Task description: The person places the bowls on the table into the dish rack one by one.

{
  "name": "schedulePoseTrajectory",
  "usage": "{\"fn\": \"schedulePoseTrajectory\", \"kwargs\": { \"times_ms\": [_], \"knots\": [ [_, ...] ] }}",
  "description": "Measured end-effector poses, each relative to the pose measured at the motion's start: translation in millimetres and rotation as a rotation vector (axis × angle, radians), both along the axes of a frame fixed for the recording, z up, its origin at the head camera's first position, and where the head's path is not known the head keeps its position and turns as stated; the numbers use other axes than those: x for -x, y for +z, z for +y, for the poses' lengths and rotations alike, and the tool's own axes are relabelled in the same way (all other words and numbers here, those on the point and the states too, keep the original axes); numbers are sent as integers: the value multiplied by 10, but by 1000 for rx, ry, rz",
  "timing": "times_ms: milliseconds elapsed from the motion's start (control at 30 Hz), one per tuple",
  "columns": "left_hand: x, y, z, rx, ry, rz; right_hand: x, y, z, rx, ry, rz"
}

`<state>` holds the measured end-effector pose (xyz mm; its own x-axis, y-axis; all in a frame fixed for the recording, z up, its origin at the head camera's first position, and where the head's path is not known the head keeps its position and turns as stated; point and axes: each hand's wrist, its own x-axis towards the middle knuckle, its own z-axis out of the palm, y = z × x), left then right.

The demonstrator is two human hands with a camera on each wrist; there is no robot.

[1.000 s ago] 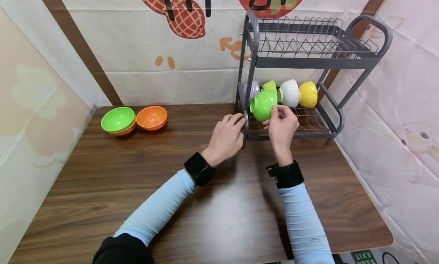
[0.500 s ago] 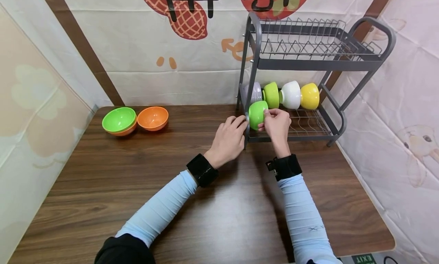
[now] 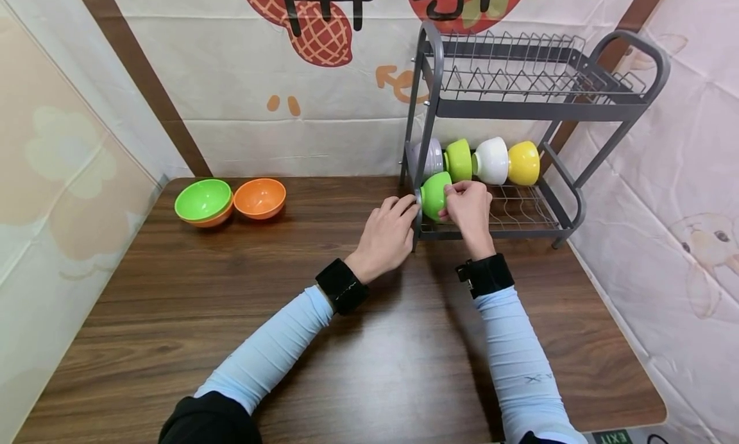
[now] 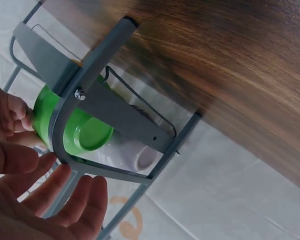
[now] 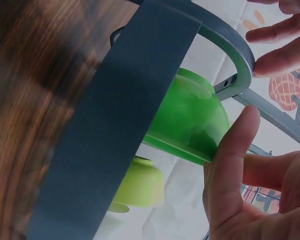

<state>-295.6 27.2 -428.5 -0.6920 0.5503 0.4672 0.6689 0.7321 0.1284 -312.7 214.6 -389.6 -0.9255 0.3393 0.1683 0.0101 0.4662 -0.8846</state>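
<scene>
My right hand (image 3: 470, 214) pinches the rim of a green bowl (image 3: 435, 197) between thumb and fingers. The bowl sits on its side at the front left of the rack's lower tier, its base toward the left end frame. In the right wrist view, the thumb lies along the rim of the green bowl (image 5: 192, 117). My left hand (image 3: 385, 235) touches the left end of the grey dish rack (image 3: 534, 110) with loosely bent fingertips. Through the left wrist view, the fingers (image 4: 92, 202) lie beside the curved end frame, and the green bowl (image 4: 90, 132) shows behind it.
Behind the held bowl, a lilac bowl (image 3: 432, 158), a lime-green bowl (image 3: 458, 160), a white bowl (image 3: 492, 160) and a yellow bowl (image 3: 524, 163) stand sideways in a row. A green bowl (image 3: 202, 199) nested on an orange one and another orange bowl (image 3: 260, 198) sit at the table's back left.
My right hand has brought the green bowl down and left onto the rack's lower tier, uncovering the lime-green bowl behind. The left hand stays at the rack's left end.
</scene>
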Motion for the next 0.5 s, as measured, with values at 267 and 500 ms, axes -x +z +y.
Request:
{"fn": "schedulePoseTrajectory", "kwargs": {
  "times_ms": [267,500],
  "knots": [
    [-3,25,-20,30,-1,-21,29,36,-85,-116,39,13],
    [-22,25,-32,38,8,-16,18,21,-150,-217,41,55]
  ]
}}
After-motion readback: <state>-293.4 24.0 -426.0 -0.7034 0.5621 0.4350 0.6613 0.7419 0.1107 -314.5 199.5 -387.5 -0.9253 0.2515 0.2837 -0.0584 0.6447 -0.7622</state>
